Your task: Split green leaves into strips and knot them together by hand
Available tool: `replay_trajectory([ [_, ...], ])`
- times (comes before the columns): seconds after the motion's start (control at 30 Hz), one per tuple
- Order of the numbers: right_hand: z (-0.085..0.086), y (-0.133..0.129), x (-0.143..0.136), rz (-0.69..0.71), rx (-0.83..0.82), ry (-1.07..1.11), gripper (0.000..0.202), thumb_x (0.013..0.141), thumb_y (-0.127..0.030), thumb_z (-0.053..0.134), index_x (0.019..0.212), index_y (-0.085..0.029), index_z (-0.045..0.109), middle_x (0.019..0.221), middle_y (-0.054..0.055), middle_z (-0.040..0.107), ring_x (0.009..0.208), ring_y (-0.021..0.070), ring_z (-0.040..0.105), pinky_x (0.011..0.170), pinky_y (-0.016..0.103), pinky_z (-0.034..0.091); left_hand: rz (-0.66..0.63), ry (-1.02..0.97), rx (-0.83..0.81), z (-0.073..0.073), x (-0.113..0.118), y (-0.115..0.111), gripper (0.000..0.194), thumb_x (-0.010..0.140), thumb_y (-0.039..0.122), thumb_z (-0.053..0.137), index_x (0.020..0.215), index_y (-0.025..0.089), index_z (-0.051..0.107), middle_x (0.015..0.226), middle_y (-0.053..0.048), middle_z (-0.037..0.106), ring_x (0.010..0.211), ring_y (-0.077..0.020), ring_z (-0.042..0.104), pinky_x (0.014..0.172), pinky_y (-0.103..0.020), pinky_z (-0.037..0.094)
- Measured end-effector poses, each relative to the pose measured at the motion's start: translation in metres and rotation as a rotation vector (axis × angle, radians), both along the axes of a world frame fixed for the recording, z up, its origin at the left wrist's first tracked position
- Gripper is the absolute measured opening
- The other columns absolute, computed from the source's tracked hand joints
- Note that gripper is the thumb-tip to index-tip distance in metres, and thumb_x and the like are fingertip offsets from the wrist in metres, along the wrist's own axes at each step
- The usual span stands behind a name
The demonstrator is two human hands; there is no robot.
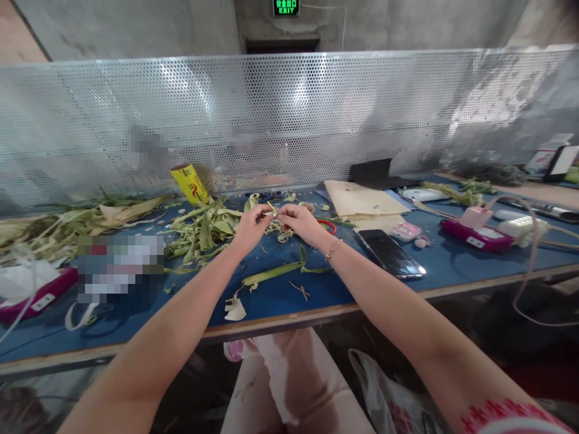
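Above the middle of the blue table, my left hand (251,227) and my right hand (299,220) meet at their fingertips. Both are closed in a pinch on a small pale-green plant strip (272,210), partly hidden by the fingers. Just left of my left hand lies a pile of shredded green leaves (205,232). Below the hands rests a long green leaf strip (274,273), with a torn pale scrap (235,308) near the table's edge. A red ring-like loop (327,226) lies beside my right hand.
A black phone (391,253) lies to the right, near brown paper (357,200). Purple power strips (474,235) with cables sit at both sides. At the back, a yellow packet (192,184) leans near the perforated metal screen (289,114). Dry husks (104,224) cover the left.
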State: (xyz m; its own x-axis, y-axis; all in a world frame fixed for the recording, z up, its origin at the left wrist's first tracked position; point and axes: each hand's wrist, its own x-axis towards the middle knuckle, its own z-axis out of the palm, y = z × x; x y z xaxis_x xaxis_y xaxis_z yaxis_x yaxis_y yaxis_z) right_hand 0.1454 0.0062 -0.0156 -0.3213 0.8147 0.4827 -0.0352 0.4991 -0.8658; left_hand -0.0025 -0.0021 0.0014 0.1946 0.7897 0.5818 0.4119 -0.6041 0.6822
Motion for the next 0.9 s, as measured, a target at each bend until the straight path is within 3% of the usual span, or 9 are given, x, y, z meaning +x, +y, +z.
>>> replay_trajectory([
  [0.13,0.004,-0.002,0.001,-0.025,0.050,-0.029,0.014,0.069,-0.030,0.051,0.072,-0.017,0.054,0.059,-0.003,0.051,0.055,0.0083,0.047,0.057,0.024,0.040,-0.064,-0.276,-0.123,-0.003,0.004,0.003,0.010,0.071,0.022,0.057,0.077,0.015,0.059,0.073,0.000,0.060,0.069,-0.0103,0.053,0.070,-0.024,0.042],
  [0.27,0.006,0.002,0.006,-0.171,0.090,-0.035,0.016,0.070,-0.030,0.050,0.072,-0.016,0.058,0.056,-0.003,0.048,0.050,0.0080,0.042,0.052,0.023,0.035,-0.209,-0.602,-0.309,-0.001,0.004,0.005,0.006,0.073,0.018,0.054,0.073,0.014,0.058,0.064,0.001,0.056,0.064,-0.0089,0.053,0.069,-0.023,0.042],
  [0.43,0.002,0.011,0.012,-0.333,0.080,-0.086,0.017,0.070,-0.030,0.050,0.069,-0.016,0.059,0.056,-0.002,0.049,0.051,0.0084,0.041,0.051,0.023,0.032,-0.267,-0.803,-0.442,0.007,-0.003,0.004,0.013,0.072,0.007,0.047,0.070,0.011,0.060,0.059,-0.001,0.051,0.052,-0.0065,0.045,0.059,-0.021,0.040],
  [0.57,-0.003,0.014,0.009,-0.370,0.093,-0.184,0.015,0.071,-0.024,0.048,0.068,-0.016,0.060,0.053,-0.003,0.049,0.051,0.0090,0.041,0.053,0.023,0.032,-0.311,-0.862,-0.561,0.012,-0.006,0.001,0.023,0.075,0.004,0.038,0.071,0.008,0.060,0.062,-0.003,0.052,0.047,-0.0057,0.039,0.051,-0.021,0.036],
  [0.7,-0.006,0.012,0.004,-0.389,0.193,-0.272,0.014,0.072,-0.017,0.046,0.067,-0.016,0.059,0.059,-0.002,0.052,0.057,0.0098,0.045,0.060,0.024,0.036,-0.354,-0.863,-0.696,0.016,-0.007,-0.003,0.025,0.081,0.012,0.035,0.069,0.009,0.057,0.060,-0.002,0.049,0.045,-0.0064,0.037,0.047,-0.021,0.035],
  [0.9,-0.010,0.015,0.002,-0.431,0.390,-0.314,0.016,0.071,-0.009,0.047,0.079,-0.016,0.060,0.069,0.001,0.049,0.065,0.0118,0.047,0.065,0.026,0.041,-0.350,-0.750,-0.681,0.010,-0.007,0.000,0.020,0.081,0.023,0.046,0.070,0.010,0.057,0.055,0.001,0.045,0.042,-0.0052,0.034,0.042,-0.019,0.032],
])
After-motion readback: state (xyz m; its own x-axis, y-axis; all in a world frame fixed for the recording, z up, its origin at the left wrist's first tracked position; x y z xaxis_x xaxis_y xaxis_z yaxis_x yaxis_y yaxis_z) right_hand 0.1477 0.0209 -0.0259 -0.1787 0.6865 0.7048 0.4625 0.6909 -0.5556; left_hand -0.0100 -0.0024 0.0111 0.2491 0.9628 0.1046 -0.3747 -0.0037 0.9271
